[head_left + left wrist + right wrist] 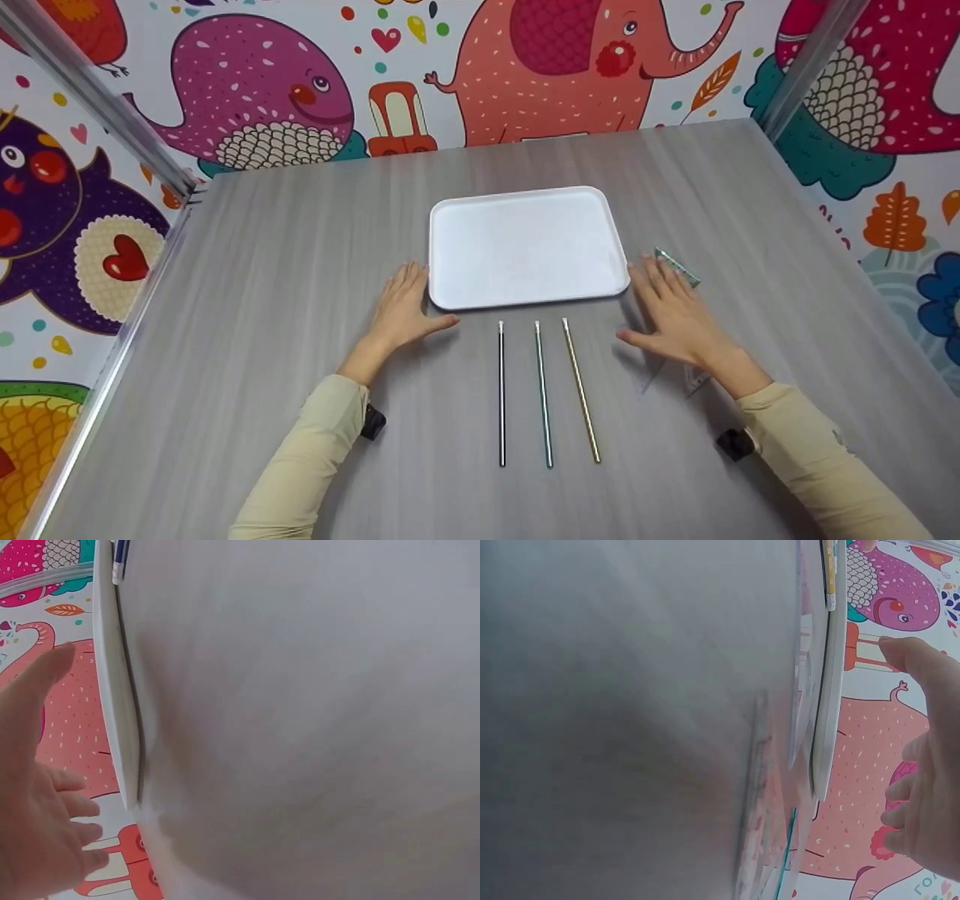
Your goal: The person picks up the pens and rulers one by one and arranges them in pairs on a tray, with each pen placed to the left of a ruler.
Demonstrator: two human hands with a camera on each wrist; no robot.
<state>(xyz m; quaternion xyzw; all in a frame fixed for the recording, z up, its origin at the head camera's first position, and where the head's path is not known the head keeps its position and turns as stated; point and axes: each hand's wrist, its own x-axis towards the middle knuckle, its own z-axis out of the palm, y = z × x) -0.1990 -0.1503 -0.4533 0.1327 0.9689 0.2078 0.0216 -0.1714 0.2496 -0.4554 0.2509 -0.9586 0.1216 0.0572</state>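
A white rectangular tray (525,247) lies on the table between the two hands. At its left side is the left hand (401,311), fingers straight and thumb spread, with fingertips right by the rim. Mirroring it, the right hand (671,319) has its extended fingers beside the tray's right edge. Both wrist views show the hands spread out and holding nothing. In front of the tray lie three pencils: a dark one (502,397), a green one (544,397) and a gold one (582,394). Under and around the right hand are clear plastic drawing tools, partly hidden; a green-marked piece (679,268) shows beyond its fingers.
The grey wood-grain table (300,247) meets patterned panels (420,45) at the back and both sides. Metal posts (814,67) stand at the corners. A see-through piece with printed marks (696,380) lies beneath the right wrist.
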